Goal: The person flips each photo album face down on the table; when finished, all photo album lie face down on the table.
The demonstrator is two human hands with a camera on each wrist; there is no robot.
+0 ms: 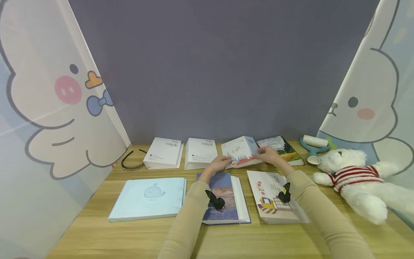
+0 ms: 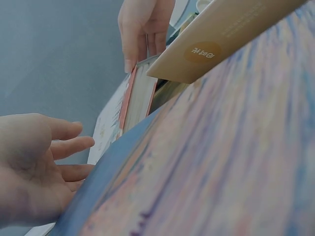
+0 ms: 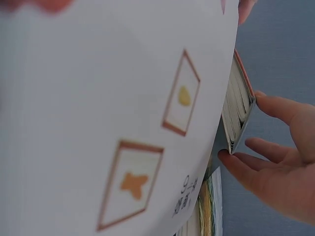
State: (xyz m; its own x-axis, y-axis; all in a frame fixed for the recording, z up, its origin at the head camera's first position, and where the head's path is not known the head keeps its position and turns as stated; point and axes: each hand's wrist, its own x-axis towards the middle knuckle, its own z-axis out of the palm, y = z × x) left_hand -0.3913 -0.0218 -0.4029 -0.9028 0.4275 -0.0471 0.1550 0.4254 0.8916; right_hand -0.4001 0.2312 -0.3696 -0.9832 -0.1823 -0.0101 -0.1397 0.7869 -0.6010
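Observation:
A thick hardback book (image 1: 237, 153) with a white cover, a red printed scene and a blue spine sits at the back, slightly turned. My right hand (image 1: 269, 156) grips its spine end, thumb on one cover and fingers on the other, as the right wrist view shows with the right hand (image 3: 285, 152). My left hand (image 1: 217, 165) is at the book's left lower corner. In the left wrist view the left hand (image 2: 42, 162) has its fingers loosely extended beside the cover; contact is unclear. Below it lies a book with a purple-blue painted cover (image 1: 221, 198).
Two white books (image 1: 163, 151), (image 1: 201, 151) stand along the back, left. A landscape-cover book (image 1: 284, 151) is at right. A whale-cover book (image 1: 148, 198) and a furniture-print book (image 1: 275, 201) lie in front. A headband (image 1: 132, 167), lint roller (image 1: 315, 141) and plush bear (image 1: 352, 180) flank them.

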